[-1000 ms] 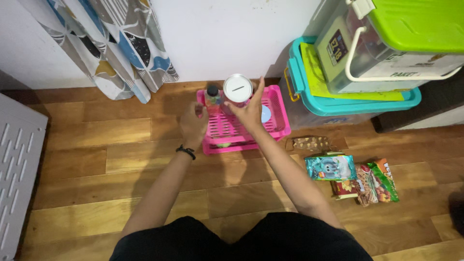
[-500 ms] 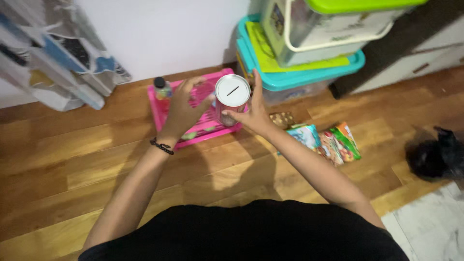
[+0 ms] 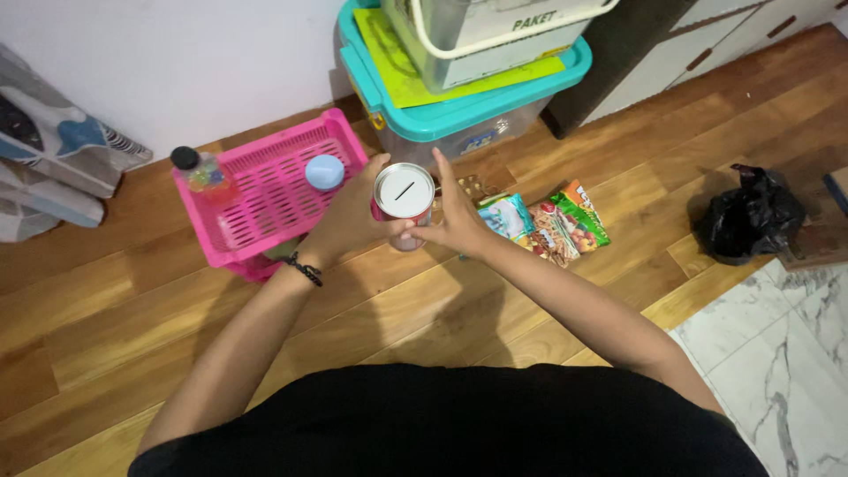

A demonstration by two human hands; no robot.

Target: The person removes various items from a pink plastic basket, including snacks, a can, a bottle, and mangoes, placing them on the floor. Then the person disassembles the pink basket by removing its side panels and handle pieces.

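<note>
I see the pink basket (image 3: 265, 190) on the floor (image 3: 132, 327) with a small bottle (image 3: 199, 170) and a blue-lidded jar (image 3: 324, 171) inside. My left hand (image 3: 349, 221) and right hand (image 3: 459, 216) have their fingers grasping a slotted, silver-topped tin (image 3: 404, 199), held above the floor. Snack packets (image 3: 552, 221) lie beside the teal tub (image 3: 459, 110); open floor lies near me.

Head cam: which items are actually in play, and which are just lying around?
In play:
round slotted-lid metal tin
left hand
right hand

Lying around:
pink plastic basket
black-capped bottle
snack packets
teal-lidded storage tub
black plastic bag
</note>
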